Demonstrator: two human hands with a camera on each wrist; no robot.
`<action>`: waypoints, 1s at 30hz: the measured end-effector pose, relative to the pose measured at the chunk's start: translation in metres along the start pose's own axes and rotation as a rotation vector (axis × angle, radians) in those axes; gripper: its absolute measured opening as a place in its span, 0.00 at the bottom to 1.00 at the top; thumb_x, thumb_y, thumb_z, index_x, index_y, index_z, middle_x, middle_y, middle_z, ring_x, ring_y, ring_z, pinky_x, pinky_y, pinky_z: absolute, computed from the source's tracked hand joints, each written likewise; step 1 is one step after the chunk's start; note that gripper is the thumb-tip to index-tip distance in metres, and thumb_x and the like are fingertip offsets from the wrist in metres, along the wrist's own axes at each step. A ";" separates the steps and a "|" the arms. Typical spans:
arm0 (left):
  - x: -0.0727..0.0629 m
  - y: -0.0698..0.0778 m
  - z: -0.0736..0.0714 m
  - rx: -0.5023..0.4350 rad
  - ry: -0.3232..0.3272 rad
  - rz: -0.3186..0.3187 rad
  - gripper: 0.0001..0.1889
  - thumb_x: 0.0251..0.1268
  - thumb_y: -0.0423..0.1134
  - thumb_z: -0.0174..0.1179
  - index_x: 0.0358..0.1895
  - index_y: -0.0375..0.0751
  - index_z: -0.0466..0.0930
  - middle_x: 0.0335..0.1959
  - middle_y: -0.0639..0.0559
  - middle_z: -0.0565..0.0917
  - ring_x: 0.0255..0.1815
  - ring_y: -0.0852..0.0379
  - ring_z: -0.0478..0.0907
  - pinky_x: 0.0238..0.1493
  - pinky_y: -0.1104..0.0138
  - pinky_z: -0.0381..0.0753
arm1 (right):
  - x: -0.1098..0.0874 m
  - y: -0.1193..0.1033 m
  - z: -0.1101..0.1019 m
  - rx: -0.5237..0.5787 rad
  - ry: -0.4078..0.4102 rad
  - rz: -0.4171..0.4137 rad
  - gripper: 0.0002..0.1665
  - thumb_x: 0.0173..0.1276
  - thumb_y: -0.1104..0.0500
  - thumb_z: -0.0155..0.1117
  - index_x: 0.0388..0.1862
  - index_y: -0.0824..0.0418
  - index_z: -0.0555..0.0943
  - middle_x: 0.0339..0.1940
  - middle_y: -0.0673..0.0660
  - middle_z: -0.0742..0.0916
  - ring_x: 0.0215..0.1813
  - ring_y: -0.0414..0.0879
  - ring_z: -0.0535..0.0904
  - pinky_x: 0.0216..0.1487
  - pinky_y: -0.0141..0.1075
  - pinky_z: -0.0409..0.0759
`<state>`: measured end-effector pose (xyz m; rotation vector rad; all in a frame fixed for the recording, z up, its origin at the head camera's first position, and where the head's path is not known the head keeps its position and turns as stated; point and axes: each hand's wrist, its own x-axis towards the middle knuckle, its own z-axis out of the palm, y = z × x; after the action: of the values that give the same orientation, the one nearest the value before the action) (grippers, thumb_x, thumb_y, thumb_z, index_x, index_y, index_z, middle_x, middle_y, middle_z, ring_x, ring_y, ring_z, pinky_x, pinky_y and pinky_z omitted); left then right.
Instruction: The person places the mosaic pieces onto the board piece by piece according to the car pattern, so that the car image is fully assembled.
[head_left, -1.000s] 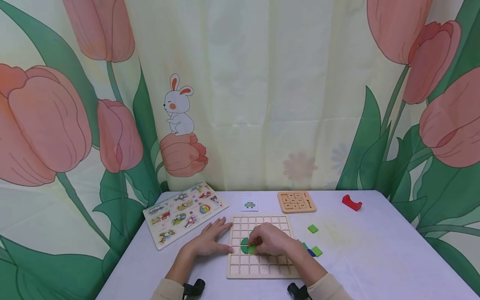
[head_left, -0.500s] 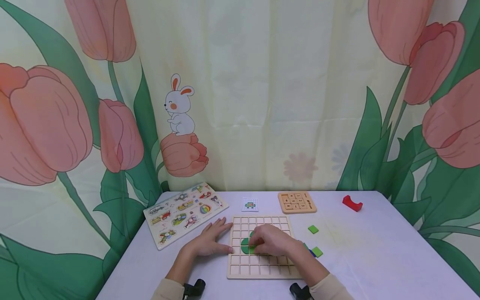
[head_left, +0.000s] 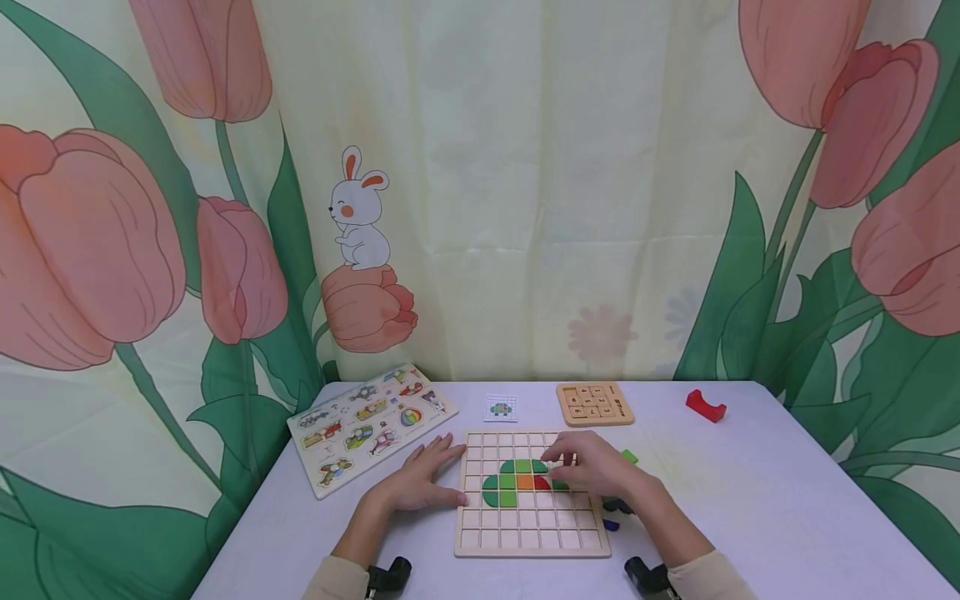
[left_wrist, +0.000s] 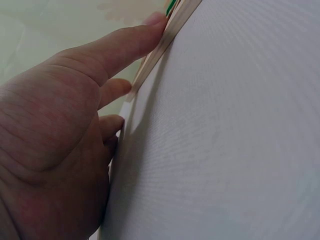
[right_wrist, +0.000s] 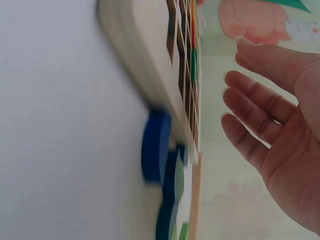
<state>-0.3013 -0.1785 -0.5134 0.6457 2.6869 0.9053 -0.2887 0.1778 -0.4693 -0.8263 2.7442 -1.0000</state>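
A wooden grid board (head_left: 532,546) lies on the table. In its cells sit several green square tiles (head_left: 507,498), dark green rounded tiles (head_left: 491,490), an orange tile (head_left: 525,482) and a red tile (head_left: 541,483). My left hand (head_left: 423,479) rests at the board's left edge, its thumb touching the rim in the left wrist view. Above the board's right part hovers my right hand (head_left: 592,463). Its fingers are relaxed, and nothing is between them in the right wrist view. Part of the pattern is hidden behind them.
Loose blue pieces (right_wrist: 156,146) lie beside the board's right edge, partly under my right arm. A green tile (head_left: 630,457) is behind that hand. Farther back are a picture puzzle board (head_left: 372,429), a pattern card (head_left: 500,408), a wooden number puzzle (head_left: 595,404) and a red arch block (head_left: 705,406).
My right hand has let go of the green square tile in the lower left of the pattern and moved up and right, uncovering the coloured tiles. The left hand has stayed put.
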 end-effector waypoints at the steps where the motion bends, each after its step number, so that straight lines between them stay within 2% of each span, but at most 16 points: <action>1: 0.000 0.000 0.000 -0.001 0.000 -0.001 0.50 0.56 0.66 0.71 0.81 0.55 0.63 0.87 0.44 0.50 0.88 0.40 0.40 0.85 0.39 0.36 | -0.003 0.003 -0.004 0.003 0.013 0.016 0.14 0.69 0.56 0.74 0.52 0.55 0.90 0.43 0.47 0.88 0.39 0.41 0.78 0.34 0.30 0.79; 7: 0.000 0.001 0.000 0.000 0.003 0.003 0.50 0.56 0.66 0.71 0.81 0.54 0.63 0.87 0.43 0.50 0.88 0.40 0.41 0.86 0.39 0.36 | -0.020 0.018 -0.027 0.031 0.063 0.139 0.17 0.67 0.58 0.75 0.54 0.57 0.89 0.42 0.48 0.89 0.42 0.46 0.78 0.36 0.30 0.81; 14: 0.000 0.001 0.000 0.006 0.001 -0.005 0.50 0.56 0.67 0.71 0.81 0.55 0.64 0.87 0.44 0.51 0.88 0.41 0.41 0.86 0.40 0.36 | -0.031 0.031 -0.046 0.042 0.053 0.216 0.18 0.65 0.60 0.77 0.54 0.56 0.90 0.46 0.52 0.90 0.44 0.45 0.81 0.43 0.32 0.84; 24: 0.002 -0.001 0.001 0.005 -0.002 -0.024 0.50 0.55 0.69 0.70 0.81 0.58 0.63 0.87 0.47 0.50 0.89 0.43 0.40 0.86 0.41 0.36 | -0.041 0.043 -0.059 0.064 -0.026 0.282 0.16 0.61 0.61 0.79 0.49 0.55 0.91 0.44 0.52 0.90 0.44 0.47 0.80 0.43 0.36 0.83; 30: 0.001 -0.001 0.001 -0.006 0.002 -0.016 0.50 0.55 0.67 0.71 0.81 0.56 0.63 0.87 0.45 0.51 0.88 0.41 0.40 0.86 0.39 0.36 | -0.049 0.052 -0.066 0.102 -0.108 0.245 0.17 0.57 0.64 0.81 0.47 0.57 0.92 0.44 0.53 0.90 0.44 0.49 0.80 0.43 0.39 0.82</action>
<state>-0.3022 -0.1781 -0.5148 0.6215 2.6862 0.9099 -0.2891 0.2743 -0.4546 -0.4985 2.5986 -1.0038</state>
